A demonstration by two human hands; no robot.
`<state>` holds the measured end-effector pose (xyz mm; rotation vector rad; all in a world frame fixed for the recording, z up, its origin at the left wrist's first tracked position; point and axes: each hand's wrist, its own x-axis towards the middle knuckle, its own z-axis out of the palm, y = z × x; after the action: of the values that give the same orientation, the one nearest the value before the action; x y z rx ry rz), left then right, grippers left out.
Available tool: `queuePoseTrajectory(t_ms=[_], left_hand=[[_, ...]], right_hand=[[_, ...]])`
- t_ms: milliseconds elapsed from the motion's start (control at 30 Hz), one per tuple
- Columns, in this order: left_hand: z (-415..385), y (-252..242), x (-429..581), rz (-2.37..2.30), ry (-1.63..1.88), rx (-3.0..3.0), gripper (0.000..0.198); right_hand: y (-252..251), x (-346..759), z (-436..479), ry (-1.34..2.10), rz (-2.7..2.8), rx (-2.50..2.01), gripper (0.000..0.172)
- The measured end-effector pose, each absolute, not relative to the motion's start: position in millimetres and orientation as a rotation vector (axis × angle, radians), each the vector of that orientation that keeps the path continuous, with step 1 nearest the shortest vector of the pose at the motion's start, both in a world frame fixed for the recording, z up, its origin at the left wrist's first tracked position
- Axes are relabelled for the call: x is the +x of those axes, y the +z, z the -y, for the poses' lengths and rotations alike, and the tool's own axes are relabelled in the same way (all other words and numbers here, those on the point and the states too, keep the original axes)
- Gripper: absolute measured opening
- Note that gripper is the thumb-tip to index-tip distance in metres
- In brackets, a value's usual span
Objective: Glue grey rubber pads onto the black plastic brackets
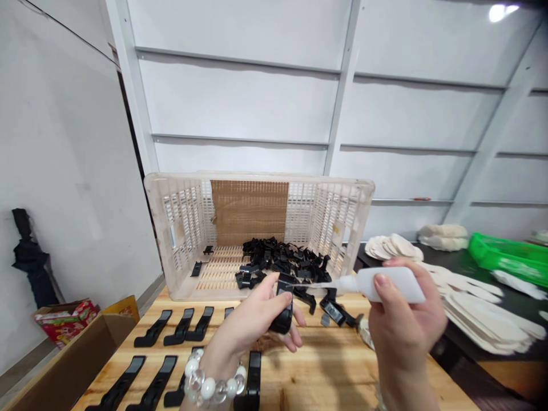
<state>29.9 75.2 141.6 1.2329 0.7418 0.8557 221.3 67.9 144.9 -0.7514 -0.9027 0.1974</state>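
Note:
My left hand (pixel 261 314), with a beaded bracelet at the wrist, grips a black plastic part (pixel 282 311) above the wooden table. In my right hand (pixel 406 308) is a white squeeze bottle (pixel 389 284), tilted sideways. Its long thin nozzle points left, and the tip is at the top face of the black part; whether it touches I cannot tell. Several similar black parts (pixel 154 328) lie in rows on the table to the left, some partly behind my left wrist. A few loose black pieces (pixel 336 311) rest between my hands, farther back.
A white plastic crate (pixel 171 285) lies on its side at the back, holding a heap of small black parts (pixel 286 257) and a cardboard sheet (pixel 252 211). On the dark table at right are white pads (pixel 483 319) and a green basket (pixel 509 257). An umbrella (pixel 32 262) leans left.

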Motion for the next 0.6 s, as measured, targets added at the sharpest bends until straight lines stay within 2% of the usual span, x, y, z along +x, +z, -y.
queuePoseTrajectory(t_ms=[133, 400, 600], left_hand=[[-75.6, 141.1, 30.0, -0.739, 0.856, 1.232, 0.038], [-72.8, 144.1, 31.3, -0.739, 0.862, 1.229, 0.025], [-73.7, 143.9, 32.2, -0.755, 0.866, 1.215, 0.029]], right_hand=[[144.5, 221.5, -69.5, 0.182, 0.896, -0.723, 0.031], [141.1, 220.7, -75.4, 0.147, 0.866, -0.734, 0.033], [139.5, 218.3, -76.6, 0.033, 0.900, -0.742, 0.029]])
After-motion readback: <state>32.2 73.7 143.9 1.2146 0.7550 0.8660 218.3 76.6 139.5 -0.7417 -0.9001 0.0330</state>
